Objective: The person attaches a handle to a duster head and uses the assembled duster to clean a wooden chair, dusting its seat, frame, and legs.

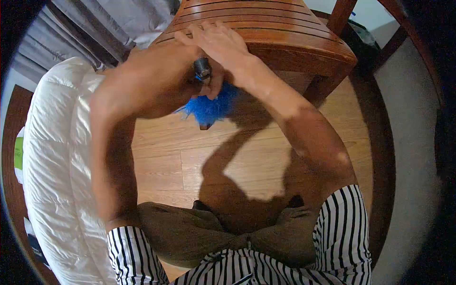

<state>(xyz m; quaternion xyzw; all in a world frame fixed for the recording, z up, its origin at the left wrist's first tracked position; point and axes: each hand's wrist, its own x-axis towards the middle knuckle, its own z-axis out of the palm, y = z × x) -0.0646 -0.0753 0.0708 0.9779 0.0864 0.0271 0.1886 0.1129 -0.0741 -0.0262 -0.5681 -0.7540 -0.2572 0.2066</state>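
Note:
My left hand [214, 81] is bent down at the front edge of a slatted wooden chair [304, 52]. Its fingers are closed round a brush with a black handle [203, 67] and blue bristles [210, 109]. The bristles hang just below the seat's edge, pointing toward the floor. Flat on the left part of the seat lies my right hand [221, 42], fingers spread, holding nothing. Its wrist crosses close to my left hand. Part of the handle is hidden inside the left hand's grip.
Wood-look floor [161, 161] stretches between my knees and the chair. To the left lies a white quilted duvet [52, 156], with grey curtains [109, 23] behind it. A dark bin with a clear liner [363, 38] stands at the back right, beside dark wooden posts.

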